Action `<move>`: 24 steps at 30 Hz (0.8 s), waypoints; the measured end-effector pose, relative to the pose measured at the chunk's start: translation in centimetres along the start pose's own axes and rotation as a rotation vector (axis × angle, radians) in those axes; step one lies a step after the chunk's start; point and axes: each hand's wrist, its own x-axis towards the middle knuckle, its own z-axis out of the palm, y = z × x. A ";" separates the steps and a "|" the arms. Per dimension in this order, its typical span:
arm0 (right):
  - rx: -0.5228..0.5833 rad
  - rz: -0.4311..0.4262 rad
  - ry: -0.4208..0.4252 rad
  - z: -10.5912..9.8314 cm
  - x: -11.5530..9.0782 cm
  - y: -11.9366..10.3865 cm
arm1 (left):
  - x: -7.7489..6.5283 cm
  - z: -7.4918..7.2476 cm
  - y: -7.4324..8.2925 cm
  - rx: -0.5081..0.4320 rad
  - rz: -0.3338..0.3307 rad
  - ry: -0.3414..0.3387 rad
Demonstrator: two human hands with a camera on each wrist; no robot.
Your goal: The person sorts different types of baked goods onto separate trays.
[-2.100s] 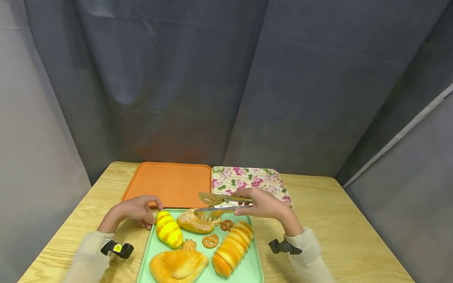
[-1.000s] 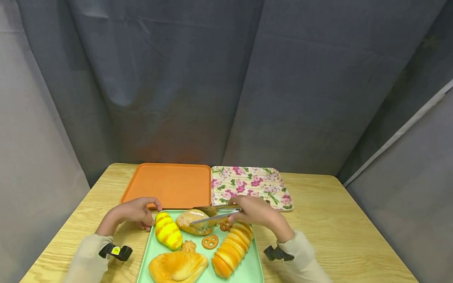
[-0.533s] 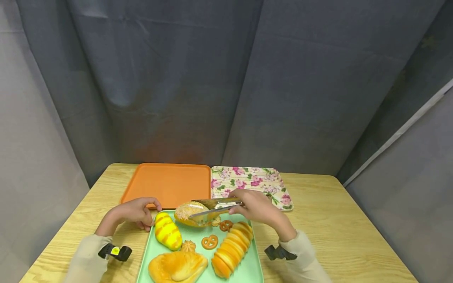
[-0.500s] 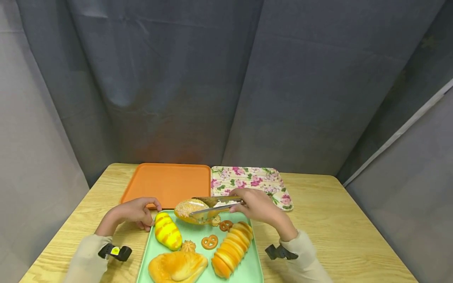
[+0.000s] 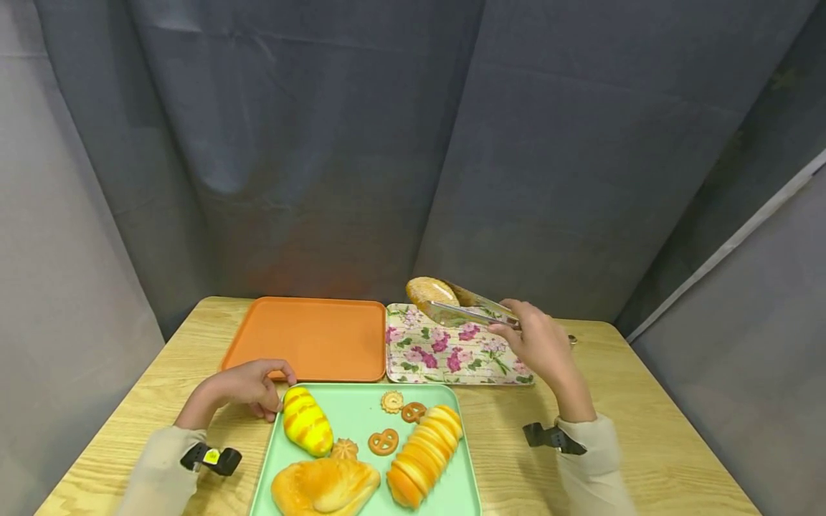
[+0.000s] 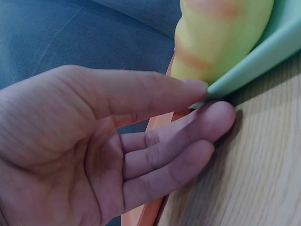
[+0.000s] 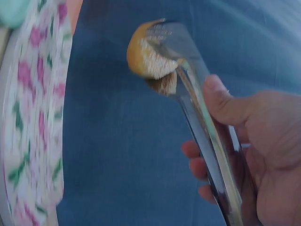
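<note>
Right hand (image 5: 540, 345) grips shiny metal tongs (image 5: 477, 315), thumb and fingers curled round them; the tongs clasp an oval golden-brown bread with a pale-flecked top (image 5: 429, 290), raised just right of centre in the head view, before the upper-left edge of a pink-flowered cream tray (image 5: 445, 356). Left hand (image 5: 248, 387) pinches the upper-left corner of a pale green rectangular tray (image 5: 355, 403), lower centre, beside a yellow striped bread (image 5: 306, 423).

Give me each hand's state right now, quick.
Left hand: closed, pinching a corner of the green tray.
Right hand: closed, holding the metal tongs, which clamp the oval bread.
</note>
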 end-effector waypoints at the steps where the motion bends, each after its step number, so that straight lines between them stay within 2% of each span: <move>1: -0.031 0.012 0.025 -0.1 0.0 0.6 | 0.0 0.0 0.0 -0.001 -0.002 0.000; 7: -0.166 0.071 0.122 0.0 -0.2 3.8 | -0.1 0.0 -0.1 -0.019 -0.001 -0.010; 15: -0.245 0.144 0.115 1.1 -0.5 6.8 | 0.2 0.0 -0.3 -0.021 0.014 -0.016; 24: -0.272 0.187 0.083 2.1 -0.8 8.2 | 0.2 0.0 -0.3 -0.009 0.000 -0.006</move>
